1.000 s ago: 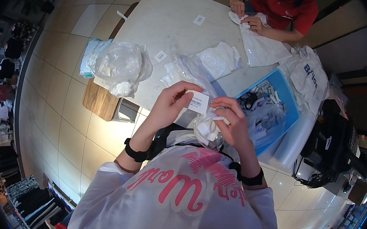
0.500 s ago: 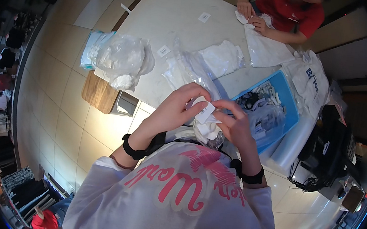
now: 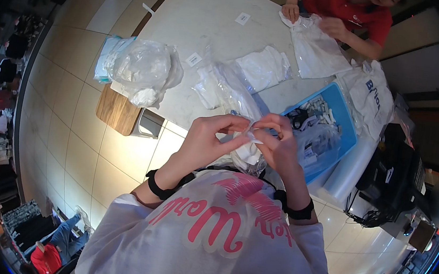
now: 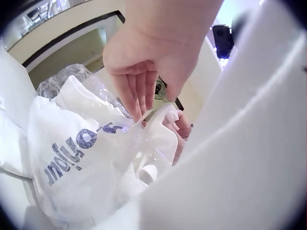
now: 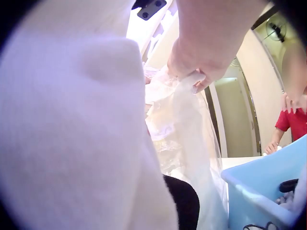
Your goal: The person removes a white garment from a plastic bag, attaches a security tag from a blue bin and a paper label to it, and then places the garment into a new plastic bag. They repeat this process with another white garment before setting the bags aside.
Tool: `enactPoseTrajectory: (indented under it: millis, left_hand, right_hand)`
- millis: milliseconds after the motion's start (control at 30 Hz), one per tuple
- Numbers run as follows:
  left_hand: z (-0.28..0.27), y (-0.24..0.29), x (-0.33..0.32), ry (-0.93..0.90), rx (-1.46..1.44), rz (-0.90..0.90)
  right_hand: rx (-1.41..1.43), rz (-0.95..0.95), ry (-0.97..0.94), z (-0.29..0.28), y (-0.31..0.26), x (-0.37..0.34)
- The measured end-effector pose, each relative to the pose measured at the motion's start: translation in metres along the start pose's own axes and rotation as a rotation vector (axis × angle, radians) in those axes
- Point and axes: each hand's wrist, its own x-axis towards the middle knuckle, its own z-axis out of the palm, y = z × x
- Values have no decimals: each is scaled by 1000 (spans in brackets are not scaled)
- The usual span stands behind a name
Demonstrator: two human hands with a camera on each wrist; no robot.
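My left hand (image 3: 217, 134) and right hand (image 3: 280, 141) meet fingertip to fingertip in front of the chest. Between them they pinch a small white label (image 3: 254, 139), seen nearly edge-on and partly hidden by fingers. Just under the hands a white garment in clear plastic (image 3: 249, 153) hangs bunched. The left wrist view shows the bagged garment with dark lettering (image 4: 72, 153) below the left hand (image 4: 148, 62). In the right wrist view, whitish plastic (image 5: 192, 120) falls from beneath the curled right fingers (image 5: 200, 85).
A blue bin (image 3: 350, 124) with small parts stands right of the hands. Bagged white garments (image 3: 264, 69) lie on the table (image 3: 206, 12), with a white label (image 3: 193, 59) nearby. A plastic bundle (image 3: 144, 67) sits left. Across, a person in red (image 3: 363, 18) handles another bag.
The label, flat with its barcode showing a second ago, has tilted and is now almost edge-on. My fingertips have come together. The person across has lifted one hand off the bag.
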Motion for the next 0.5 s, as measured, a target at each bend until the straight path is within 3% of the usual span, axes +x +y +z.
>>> enactPoseTrajectory:
  millis: [33,100,233,300,433,500]
  left_hand:
    - [-1,-1,0,-1,0,0]
    - [-5,-3,1,13,-45,-169]
    - [-11,-4,1,-55,50,-203]
    - [-10,-6,-1,-54,113,-27]
    - [-7,-11,-3,-39,169,102]
    - [-7,-15,-3,-19,299,269]
  right_hand:
    - [-19,-31,0,1,4,-2]
    - [-38,-63,0,2,6,-3]
    - [-22,-35,-31,-1,1,-1]
    - [4,-24,-28,-2,-3,2]
    - [49,-2,-71,-4,-6,5]
    - [51,1,-98,-5,-6,5]
